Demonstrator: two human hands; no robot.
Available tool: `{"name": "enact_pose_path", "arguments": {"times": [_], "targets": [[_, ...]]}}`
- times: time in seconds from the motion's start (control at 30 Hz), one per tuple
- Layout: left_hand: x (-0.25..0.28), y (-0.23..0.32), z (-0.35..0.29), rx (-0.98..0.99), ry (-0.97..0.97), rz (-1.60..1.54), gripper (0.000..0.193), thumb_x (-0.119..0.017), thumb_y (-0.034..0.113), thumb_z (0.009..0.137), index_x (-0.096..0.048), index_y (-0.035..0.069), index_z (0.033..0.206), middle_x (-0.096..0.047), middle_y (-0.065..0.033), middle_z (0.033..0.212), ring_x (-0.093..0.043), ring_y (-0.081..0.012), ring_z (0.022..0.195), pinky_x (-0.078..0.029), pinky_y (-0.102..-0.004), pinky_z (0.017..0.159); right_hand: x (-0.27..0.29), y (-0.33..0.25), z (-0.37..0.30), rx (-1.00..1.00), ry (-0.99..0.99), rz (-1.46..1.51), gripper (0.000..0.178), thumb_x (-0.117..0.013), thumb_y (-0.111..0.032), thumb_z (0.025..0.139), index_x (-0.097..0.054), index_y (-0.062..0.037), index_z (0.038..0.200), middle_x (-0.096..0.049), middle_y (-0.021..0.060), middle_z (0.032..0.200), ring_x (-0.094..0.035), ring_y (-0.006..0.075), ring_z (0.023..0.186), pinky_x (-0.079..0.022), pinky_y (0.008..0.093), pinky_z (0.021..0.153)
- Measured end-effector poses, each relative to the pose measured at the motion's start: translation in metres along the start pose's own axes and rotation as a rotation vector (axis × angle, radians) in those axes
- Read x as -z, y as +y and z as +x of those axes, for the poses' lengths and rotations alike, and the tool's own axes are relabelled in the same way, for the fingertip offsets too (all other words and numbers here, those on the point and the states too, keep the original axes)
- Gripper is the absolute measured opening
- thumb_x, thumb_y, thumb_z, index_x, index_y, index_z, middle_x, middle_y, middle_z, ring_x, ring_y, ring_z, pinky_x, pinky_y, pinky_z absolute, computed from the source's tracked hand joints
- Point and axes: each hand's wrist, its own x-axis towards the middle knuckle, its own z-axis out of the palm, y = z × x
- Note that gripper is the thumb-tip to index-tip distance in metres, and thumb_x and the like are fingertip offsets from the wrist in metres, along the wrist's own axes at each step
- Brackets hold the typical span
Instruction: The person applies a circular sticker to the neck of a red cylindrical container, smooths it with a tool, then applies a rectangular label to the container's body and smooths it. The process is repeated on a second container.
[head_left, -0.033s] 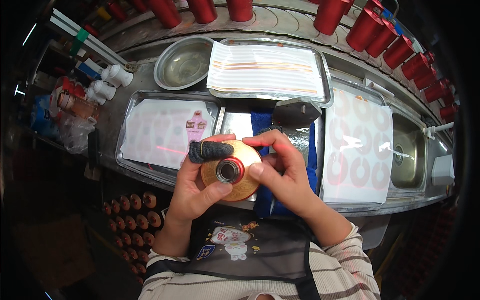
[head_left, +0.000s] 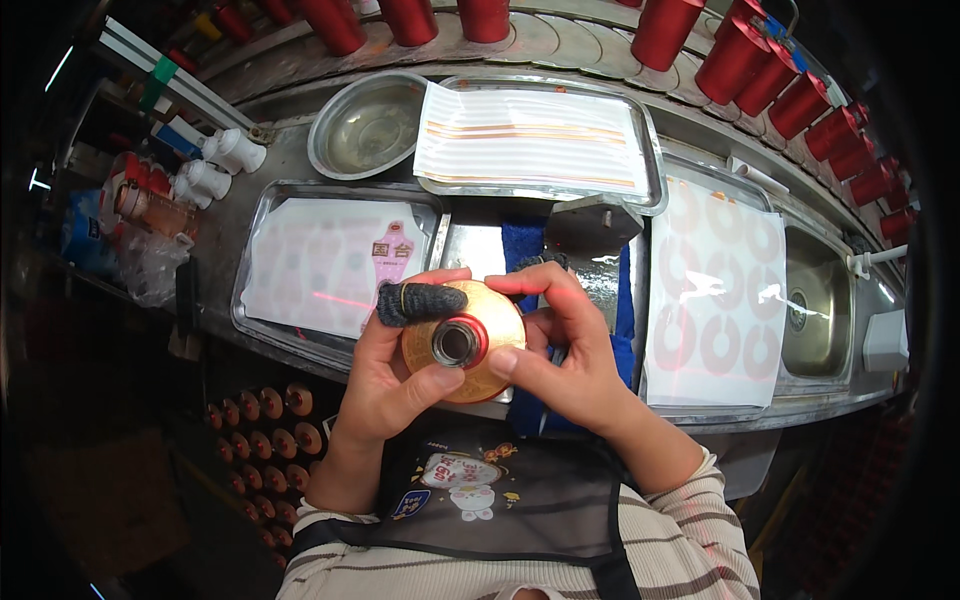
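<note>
Both my hands hold a bottle (head_left: 498,318), its open neck facing up at me. The bottle has a gold shoulder and a red ring around the neck; its lower body is hidden. My left hand (head_left: 388,385) grips the left side, thumb below the neck. A dark knitted finger sleeve (head_left: 432,300) covers one of its fingers, lying over the gold shoulder. My right hand (head_left: 578,365) holds the right side. Its thumb presses on the shoulder beside the red ring, and its index finger bends over the far edge.
Trays with white label sheets lie left (head_left: 300,260), at the back (head_left: 530,140) and right (head_left: 715,290). Nearby are a metal bowl (head_left: 365,125), a blue cloth (head_left: 625,350), a metal block (head_left: 595,225) and a sink (head_left: 815,335). Red cylinders (head_left: 665,30) line a conveyor (head_left: 560,40) behind.
My right thumb has slid slightly left and down on the bottle's shoulder, closer to the neck. The red cylinders on the conveyor have shifted a little to the right.
</note>
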Motion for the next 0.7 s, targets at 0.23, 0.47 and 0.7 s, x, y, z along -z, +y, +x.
{"name": "enact_pose_path", "arguments": {"times": [0.23, 0.47, 0.7], "targets": [[-0.001, 0.003, 0.000, 0.004, -0.010, 0.001, 0.065, -0.073, 0.008, 0.083, -0.048, 0.000, 0.142, -0.048, -0.0171, 0.147, -0.054, -0.0233, 0.130, -0.042, -0.0375, 0.110, 0.008, 0.010, 0.002, -0.060, -0.043, 0.075, 0.044, -0.079, -0.008, 0.084, -0.059, 0.0010, 0.122, -0.057, 0.0008, 0.106, -0.047, -0.0023, 0.062, -0.037, 0.0156, 0.056], [-0.002, 0.004, 0.001, 0.010, -0.008, 0.029, 0.065, -0.074, 0.010, 0.084, -0.048, 0.000, 0.142, -0.048, -0.0173, 0.147, -0.054, -0.0239, 0.130, -0.042, -0.0378, 0.111, 0.011, 0.003, 0.007, -0.056, -0.042, 0.078, 0.036, -0.077, -0.008, 0.086, -0.062, 0.0016, 0.117, -0.057, 0.0005, 0.103, -0.047, -0.0033, 0.064, -0.036, 0.0144, 0.057], [-0.002, 0.002, -0.001, 0.005, 0.005, 0.015, 0.067, -0.074, 0.010, 0.084, -0.046, 0.000, 0.144, -0.049, -0.0173, 0.147, -0.053, -0.0239, 0.131, -0.042, -0.0379, 0.111, 0.008, 0.010, 0.007, -0.005, -0.023, 0.070, 0.032, -0.076, -0.008, 0.087, -0.062, 0.0008, 0.115, -0.056, -0.0002, 0.101, -0.047, -0.0032, 0.065, -0.037, 0.0147, 0.058]]}}
